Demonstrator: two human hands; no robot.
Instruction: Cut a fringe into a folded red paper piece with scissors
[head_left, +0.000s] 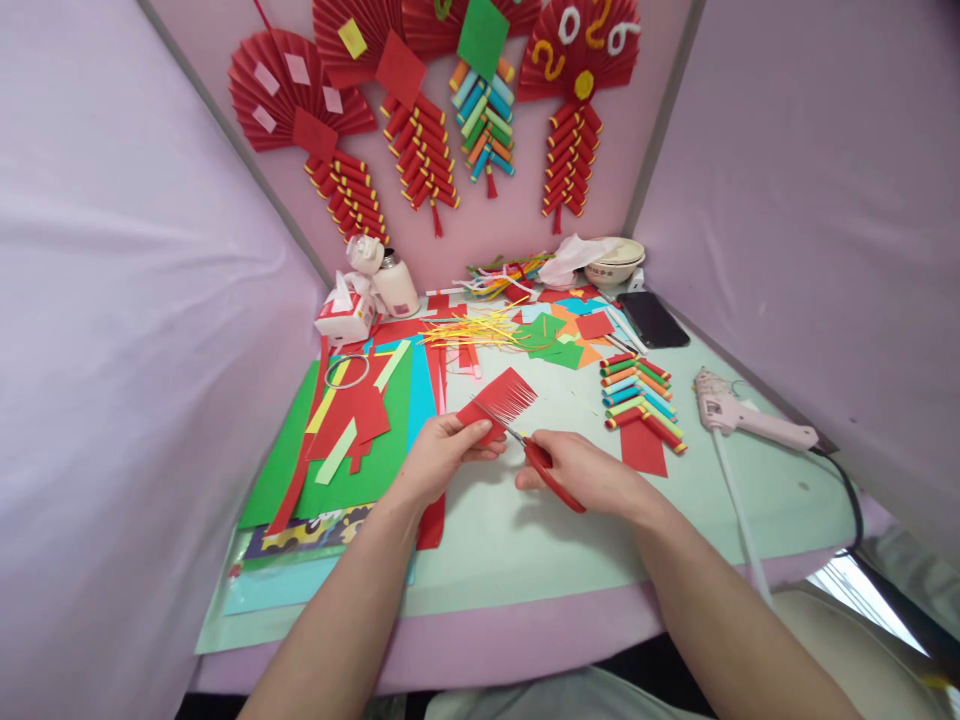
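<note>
Between the thumb and fingers of my left hand [452, 452] is a piece of red paper [499, 396], its far right side cut into a fringe of thin strips. My right hand [574, 468] grips a pair of scissors [551, 474] with red handles. The scissor blades lie at the lower edge of the red paper, close to my left fingertips. To the right of my hands, a string of rolled paper firecrackers [641, 395] in several colours lies over a red paper square [643, 447].
Coloured paper sheets [259, 490] lie at left, under a grey ring [346, 372]. Yellow strips [472, 328] and green scraps [551, 335] are beyond my hands. A glue gun [750, 412] and phone [654, 320] rest at right. A tissue pack [345, 315] and bottle [396, 285] stand back left.
</note>
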